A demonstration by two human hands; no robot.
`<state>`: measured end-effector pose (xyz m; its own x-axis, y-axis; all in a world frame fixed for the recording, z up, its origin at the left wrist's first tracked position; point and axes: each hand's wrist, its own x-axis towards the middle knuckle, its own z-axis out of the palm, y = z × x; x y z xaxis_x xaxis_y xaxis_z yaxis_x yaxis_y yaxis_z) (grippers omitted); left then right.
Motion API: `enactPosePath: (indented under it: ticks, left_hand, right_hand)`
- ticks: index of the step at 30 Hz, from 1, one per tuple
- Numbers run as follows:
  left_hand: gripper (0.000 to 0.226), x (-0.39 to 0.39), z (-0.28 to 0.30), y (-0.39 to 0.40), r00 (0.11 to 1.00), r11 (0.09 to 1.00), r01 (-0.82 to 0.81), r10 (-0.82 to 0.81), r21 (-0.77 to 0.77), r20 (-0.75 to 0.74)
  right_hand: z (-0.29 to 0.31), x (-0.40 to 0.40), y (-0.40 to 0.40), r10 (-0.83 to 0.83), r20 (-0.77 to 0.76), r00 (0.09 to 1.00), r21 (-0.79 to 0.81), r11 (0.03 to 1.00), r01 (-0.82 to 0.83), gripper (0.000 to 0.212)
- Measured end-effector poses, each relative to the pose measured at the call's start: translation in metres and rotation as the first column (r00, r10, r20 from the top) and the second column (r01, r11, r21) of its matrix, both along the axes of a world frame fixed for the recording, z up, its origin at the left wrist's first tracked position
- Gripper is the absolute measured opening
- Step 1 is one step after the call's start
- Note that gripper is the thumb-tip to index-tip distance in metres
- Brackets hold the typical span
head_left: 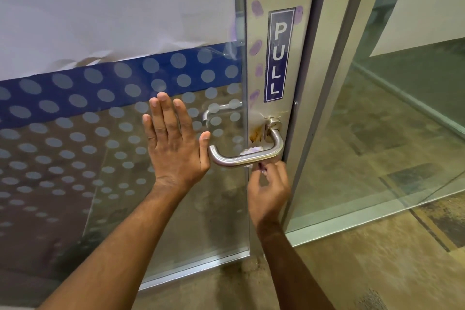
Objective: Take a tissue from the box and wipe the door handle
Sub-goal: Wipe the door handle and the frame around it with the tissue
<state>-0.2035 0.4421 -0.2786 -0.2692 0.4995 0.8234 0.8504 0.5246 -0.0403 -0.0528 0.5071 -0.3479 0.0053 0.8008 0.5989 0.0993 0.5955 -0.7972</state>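
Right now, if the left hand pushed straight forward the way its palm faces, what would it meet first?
Most likely the glass door panel: the left hand is spread flat just in front of it, or already touching; depth is unclear.

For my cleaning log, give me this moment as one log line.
phase: wiping | left hand: flat on glass door | right hand: pinching tissue at door handle | brown stain: present

The left hand (173, 143) blocks the door handle's (247, 157) free end (flat on glass); the gap behind the bar holds tissue (249, 151).

two hands (176, 143), one handle (247, 156), one tissue (251, 151)
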Motion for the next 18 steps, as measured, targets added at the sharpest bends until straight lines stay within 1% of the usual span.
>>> enactPosePath:
  ticks: [1,3,5,7,9,11,13,14,18]
  left_hand:
    - [0.095,0.001,0.0,0.0,1.0,1.0,-0.001,0.001,-0.002,0.002]
    - [0.095,0.002,0.001,-0.001,1.0,1.0,-0.005,0.005,-0.001,0.003]
    - [0.094,0.003,0.001,-0.001,1.0,1.0,-0.011,0.011,0.003,-0.005]
    - [0.093,0.002,0.001,-0.001,1.0,1.0,-0.01,0.01,0.008,-0.006]
    - [0.092,0.002,0.0,0.0,1.0,1.0,-0.004,0.005,0.013,-0.016]
    - [0.091,0.002,0.0,0.0,1.0,1.0,0.001,0.0,0.018,-0.027]
    - [0.09,0.002,-0.001,0.001,0.999,1.0,-0.001,0.001,0.021,-0.032]
    - [0.089,0.002,-0.001,0.001,0.999,1.0,-0.004,0.004,0.021,-0.034]
    - [0.089,0.0,-0.002,0.001,0.999,0.999,-0.015,0.017,0.04,-0.039]
  right_hand:
    - [-0.001,-0.006,0.0,-0.002,0.008,1.0,0.042,0.999,0.002,0.019]
    - [-0.002,-0.015,0.004,-0.009,0.033,0.999,0.13,0.991,0.005,0.035]
    - [-0.005,-0.021,0.009,-0.007,0.099,0.995,0.21,0.978,-0.014,0.05]
    - [-0.013,-0.023,0.015,-0.016,0.228,0.974,0.292,0.955,-0.053,0.056]
    - [-0.021,-0.02,0.017,-0.06,0.387,0.92,0.359,0.929,-0.09,0.056]
    - [-0.024,-0.018,0.017,-0.057,0.508,0.859,0.365,0.918,-0.155,0.057]
    - [-0.021,-0.017,0.018,-0.033,0.594,0.804,0.343,0.914,-0.216,0.056]
    - [-0.017,-0.016,0.019,-0.031,0.615,0.788,0.336,0.914,-0.227,0.057]
    - [0.001,-0.022,0.02,-0.101,0.598,0.795,0.38,0.909,-0.17,0.069]
